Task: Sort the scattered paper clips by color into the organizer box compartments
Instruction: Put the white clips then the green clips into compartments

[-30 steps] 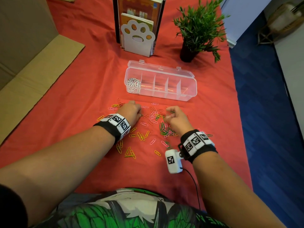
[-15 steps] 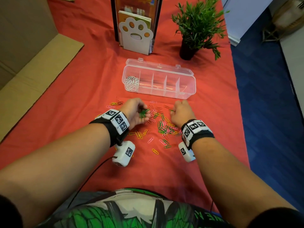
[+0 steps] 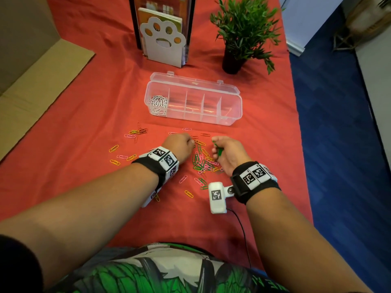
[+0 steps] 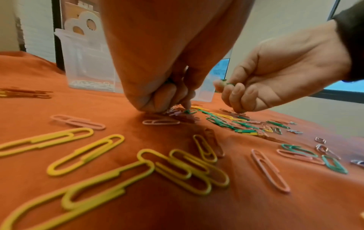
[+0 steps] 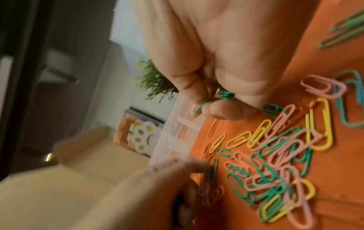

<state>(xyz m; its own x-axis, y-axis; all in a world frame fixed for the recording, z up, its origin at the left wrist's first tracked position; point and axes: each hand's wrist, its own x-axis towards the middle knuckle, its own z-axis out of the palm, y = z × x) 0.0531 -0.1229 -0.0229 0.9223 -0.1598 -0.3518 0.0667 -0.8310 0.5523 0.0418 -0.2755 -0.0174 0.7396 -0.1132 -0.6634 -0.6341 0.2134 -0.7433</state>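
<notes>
Both hands curl at mid-frame: my right hand pinches green clips, my left hand fingers down on the scattered pile, grip unclear.

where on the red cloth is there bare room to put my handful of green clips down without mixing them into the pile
Bare cloth lies right of the right hand, out to the table edge, and in the near strip between the forearms, in front of the wrist camera. Cloth left of the organizer box is bare too. It is crowded between the hands, at the mixed clip pile, and around the yellow clips further left.
</notes>
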